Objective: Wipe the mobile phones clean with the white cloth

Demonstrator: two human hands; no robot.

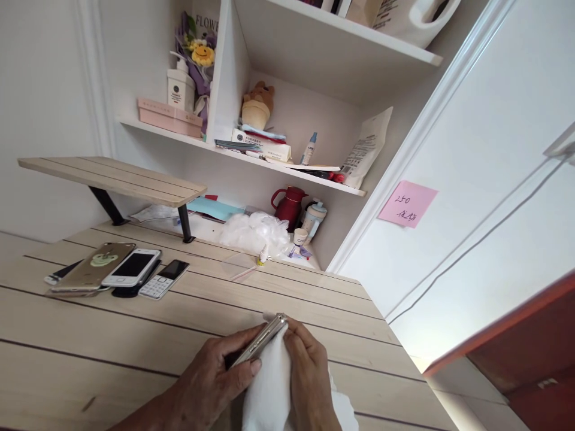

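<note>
1. At the lower centre of the frame, a slim phone (259, 345) is held tilted on edge, gripped between the thumb and fingers of the left hand (218, 368).
2. A white cloth (269, 380) is pinched against the phone's upper end by the curled right hand (309, 365).
3. Light, even pressure would be best applied, with the cloth kept flat along the rim.
4. Hard, shiny metal is met by soft, loose folds; beneath, pale planks of the tabletop (148, 335) are divided by dark grooves.
</note>
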